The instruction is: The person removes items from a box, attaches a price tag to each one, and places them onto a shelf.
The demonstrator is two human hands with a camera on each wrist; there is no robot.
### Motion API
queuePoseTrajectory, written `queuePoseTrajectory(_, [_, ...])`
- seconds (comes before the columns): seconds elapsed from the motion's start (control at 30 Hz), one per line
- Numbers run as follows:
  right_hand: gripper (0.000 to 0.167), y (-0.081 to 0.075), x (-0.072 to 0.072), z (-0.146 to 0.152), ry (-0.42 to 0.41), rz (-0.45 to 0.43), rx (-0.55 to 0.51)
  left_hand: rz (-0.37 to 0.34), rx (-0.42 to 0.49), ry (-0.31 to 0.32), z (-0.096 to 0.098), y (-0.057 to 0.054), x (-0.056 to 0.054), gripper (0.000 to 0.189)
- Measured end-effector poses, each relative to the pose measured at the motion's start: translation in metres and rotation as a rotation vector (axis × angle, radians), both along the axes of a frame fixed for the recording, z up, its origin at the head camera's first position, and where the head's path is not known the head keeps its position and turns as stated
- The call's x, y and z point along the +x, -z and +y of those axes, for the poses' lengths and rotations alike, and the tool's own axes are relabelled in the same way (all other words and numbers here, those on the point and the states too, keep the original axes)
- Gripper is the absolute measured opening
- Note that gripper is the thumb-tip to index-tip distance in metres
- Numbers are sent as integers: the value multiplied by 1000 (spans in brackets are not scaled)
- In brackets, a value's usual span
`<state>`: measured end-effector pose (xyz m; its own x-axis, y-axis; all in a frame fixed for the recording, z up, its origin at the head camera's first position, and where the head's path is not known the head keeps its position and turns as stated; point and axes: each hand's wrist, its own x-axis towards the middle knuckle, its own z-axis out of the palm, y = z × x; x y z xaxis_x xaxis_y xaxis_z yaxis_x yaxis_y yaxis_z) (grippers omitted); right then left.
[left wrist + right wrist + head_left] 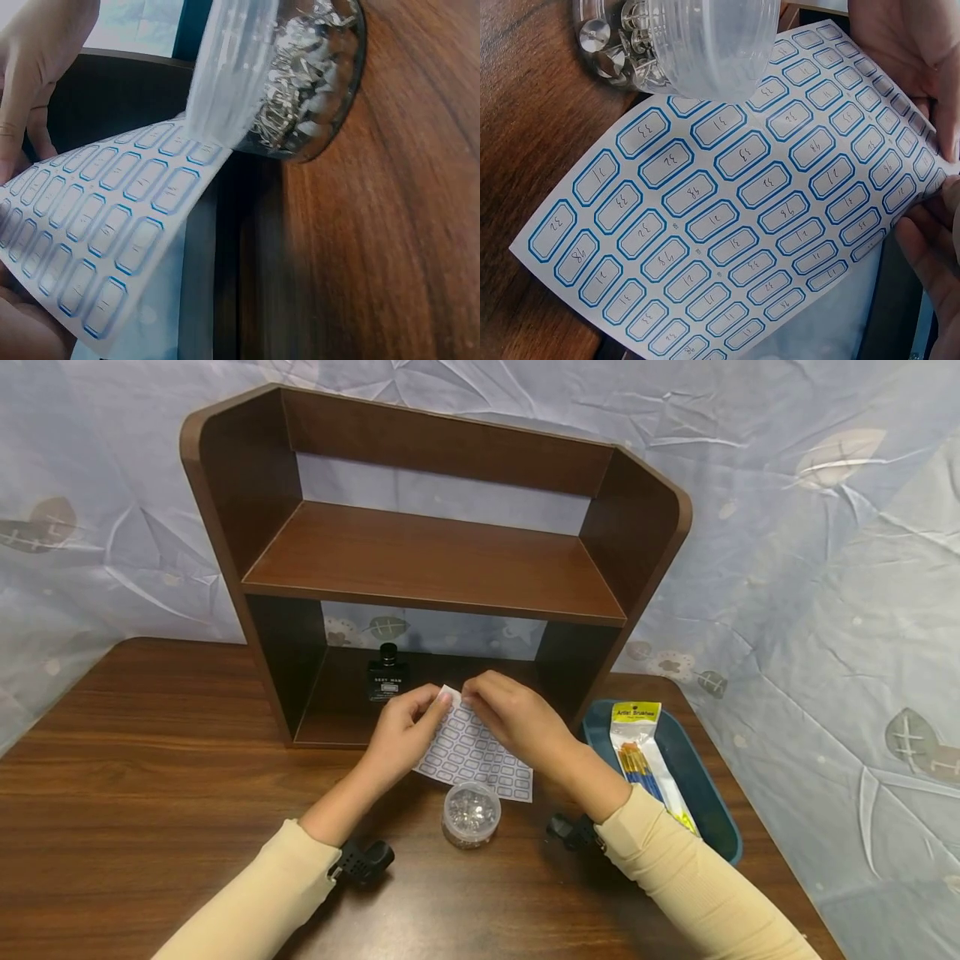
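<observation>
A white sheet of sticker labels (468, 747), printed with blue frames and handwritten numbers, is held up at a slant in front of the shelf. My left hand (405, 727) pinches its upper left corner, thumb on the front face. The fingers of my right hand (525, 718) are bent and pinch the sheet's top edge close to the left thumb; their tips are partly hidden. Just below the sheet's lower edge stands a clear round jar (471, 814) with a translucent lid. Small shiny metal pieces (289, 97) show through its wall in the left wrist view.
A dark brown two-tier shelf (442, 556) stands behind the hands on the wooden table (150, 777). Its lower tier holds a black perfume bottle (387, 677). At the right, a teal tray (708, 785) carries a packet of artist brushes (637, 735). Patterned cloth hangs behind.
</observation>
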<state>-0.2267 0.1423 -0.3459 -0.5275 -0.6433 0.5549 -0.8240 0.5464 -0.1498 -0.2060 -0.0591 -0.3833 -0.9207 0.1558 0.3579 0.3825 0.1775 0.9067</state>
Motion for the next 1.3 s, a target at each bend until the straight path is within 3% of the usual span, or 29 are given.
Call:
queuePoseTrajectory(0.43, [10,0,2,0,-8,-27,33,-59,-7,-63,1,-3,0,26])
queuePoseTrajectory(0.8, [9,3,1,0,-12,-47,0,-78,13,-40,-1,1,-2,25])
queuePoseTrajectory(1.03, [10,4,1,2,-9,-47,-2,-101,-14,19,0,0,0,19])
queuePoseTrajectory(1.3, [10,4,2,4,0,-66,-10,-103,-28,-6,0,1,0,18])
